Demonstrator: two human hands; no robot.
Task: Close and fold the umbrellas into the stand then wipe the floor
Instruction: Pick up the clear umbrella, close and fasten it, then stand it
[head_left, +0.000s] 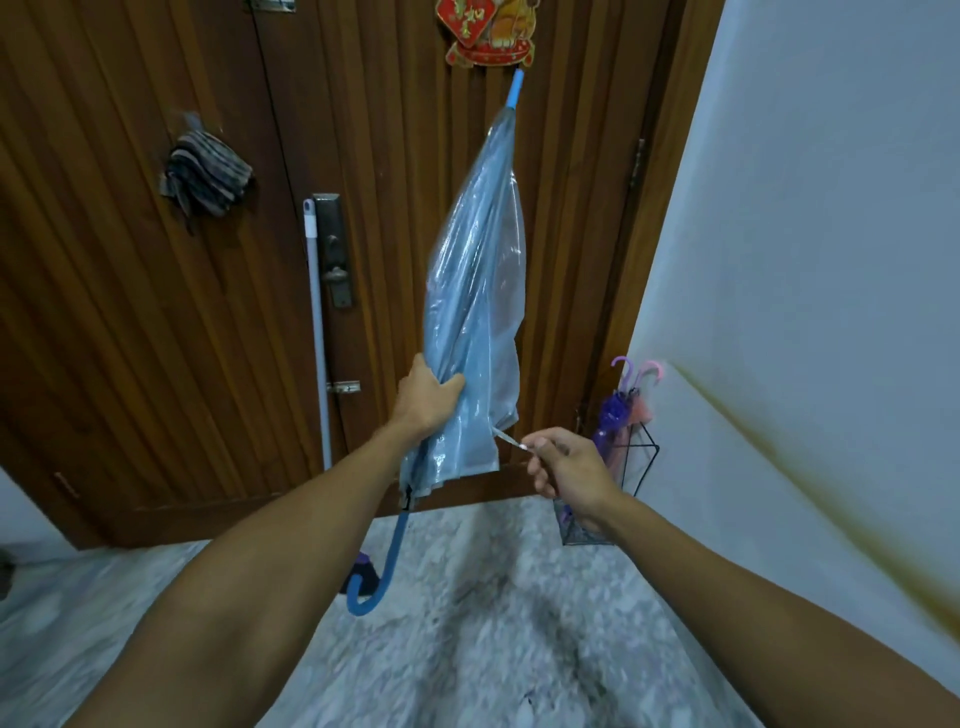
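Near the middle of the frame we hold the blue umbrella (475, 291) tip-up and tilted against the wooden door (156, 338), its canopy closed but loose. Our left hand (423, 397) grips the bunched canopy low down, fingers curled round it, while our right hand (566, 467) pinches the end of the thin closing strap (506, 438), drawn out to the right from the canopy's edge. The curved blue handle hangs below our left wrist, over the speckled floor (493, 623).

At the right of the frame, just past our right hand, a black wire stand (641, 460) sits in the corner between door and white wall (805, 234), already holding a purple umbrella (613, 410) and a pink umbrella (644, 400). Left of the blue umbrella a grey mop pole (318, 332) leans on the door beside the lock plate, and a striped cloth (208, 174) hangs higher up at upper left. A red ornament (488, 31) sits at the top edge. Floor between us and the door lies open; the stand's corner is narrow.
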